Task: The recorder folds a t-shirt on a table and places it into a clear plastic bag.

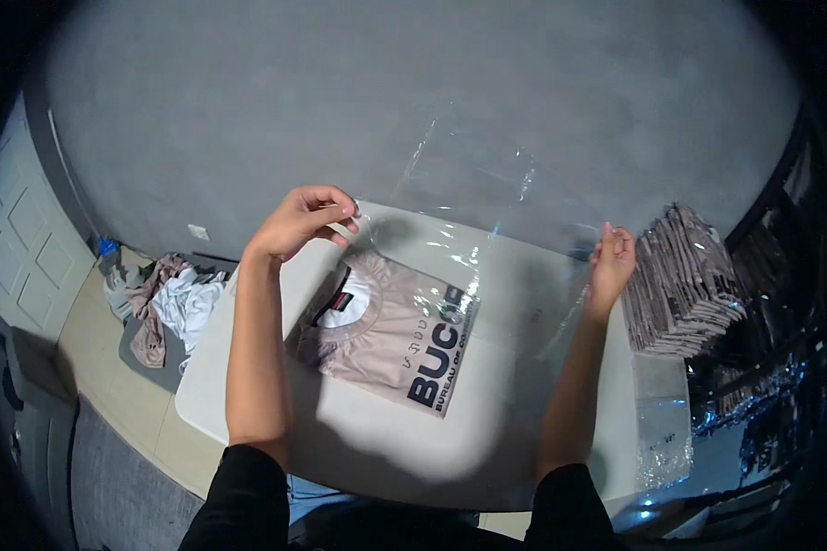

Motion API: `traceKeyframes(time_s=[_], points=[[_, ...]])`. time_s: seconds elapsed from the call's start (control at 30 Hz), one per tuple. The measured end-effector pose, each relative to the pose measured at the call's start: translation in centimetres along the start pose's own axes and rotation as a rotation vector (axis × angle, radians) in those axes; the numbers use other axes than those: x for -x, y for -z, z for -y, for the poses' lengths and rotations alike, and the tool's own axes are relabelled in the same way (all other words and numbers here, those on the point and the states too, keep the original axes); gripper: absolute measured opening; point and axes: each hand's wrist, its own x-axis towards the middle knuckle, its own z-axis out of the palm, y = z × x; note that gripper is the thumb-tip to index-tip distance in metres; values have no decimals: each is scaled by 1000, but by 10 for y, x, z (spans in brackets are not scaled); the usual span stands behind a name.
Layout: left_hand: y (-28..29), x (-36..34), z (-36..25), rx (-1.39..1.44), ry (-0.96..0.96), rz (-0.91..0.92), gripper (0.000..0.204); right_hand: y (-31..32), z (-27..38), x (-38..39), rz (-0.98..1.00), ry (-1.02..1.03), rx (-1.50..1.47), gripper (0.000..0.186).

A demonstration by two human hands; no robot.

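Between my two raised hands stretches a clear plastic bag (487, 230), thin and see-through, with light glinting along its creases. My left hand (308, 220) pinches one edge of it, and my right hand (613, 262) pinches the opposite side. Below the bag, a folded beige T-shirt (386, 321) with dark print lies on the white table (386, 436). Its collar, with a white inside and a dark neck label, points to the left. Part of the shirt shows through the film. Whether the bag's mouth is spread apart I cannot tell.
At the table's right stands a tall stack of bagged beige shirts (680, 285), with a pile of clear bags (663, 432) nearer me. Loose white and beige clothes (186, 298) lie on the left beyond the table. A grey wall (413, 92) rises behind, and a white door (32, 220) stands far left.
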Motion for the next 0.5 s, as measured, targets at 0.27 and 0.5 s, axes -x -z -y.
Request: traceKeyframes(time_s=[0.27,0.5], points=[[-83,-39,19,-177,-408,-415,16,-20,-2,13,-83,336,686,75],[-164,2,-36,-706,-874,-140,8,-98,141,88,942,784,876,82]])
